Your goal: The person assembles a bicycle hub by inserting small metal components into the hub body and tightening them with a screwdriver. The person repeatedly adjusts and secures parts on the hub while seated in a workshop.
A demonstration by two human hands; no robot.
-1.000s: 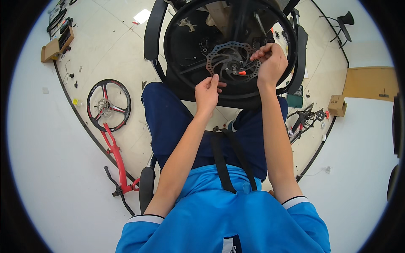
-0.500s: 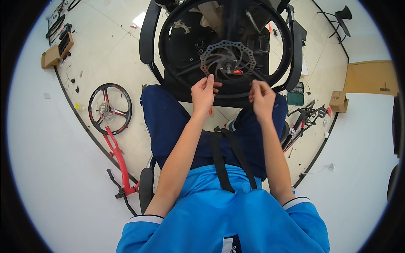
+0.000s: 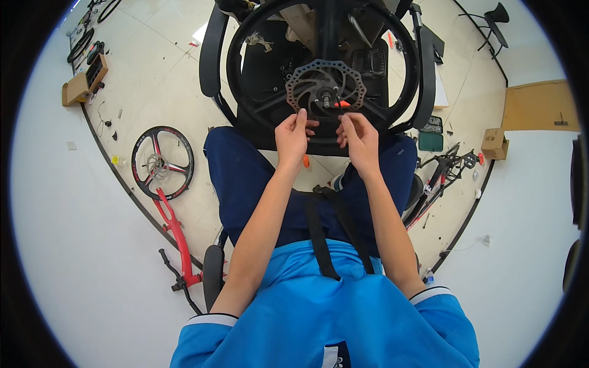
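A black spoked bicycle wheel lies across a black chair in front of me, with a silver disc brake rotor at its hub. My left hand pinches the rotor's near-left rim between thumb and fingers. In my right hand, just right of the hub, is a thin dark hex key. The key points up toward a bolt beside the axle; whether its tip is seated there is too small to tell. An orange-red piece shows behind the rotor near the key.
Chair armrests flank the wheel. On the floor at left lie another three-spoked wheel and a red frame part with a handlebar. To the right are a green tool case, a bike frame and a cardboard box.
My right hand has moved left toward the hub, bringing the hex key up to the rotor's bolts. My left hand stays at the rotor rim. The view has shifted slightly.
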